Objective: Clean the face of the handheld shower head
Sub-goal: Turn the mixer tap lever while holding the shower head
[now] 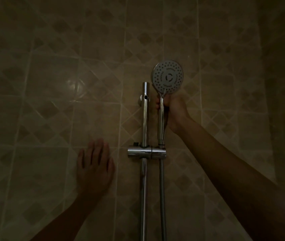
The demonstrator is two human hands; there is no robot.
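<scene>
Fingers of the right hand (172,111) wrap the shower head (167,77) handle, its base seated in the rail bracket (147,151); the left hand (94,168) spreads flat, empty, against the tiled wall (51,84).

no legible text, brand name, number or sign appeared anywhere in the dim view. the face of the shower head (168,77) bore only a curved, c-like mark at its centre, too dark to be told as a letter or a moulded slot. the wall tiles (51,84) carried a diamond pattern only.
</scene>
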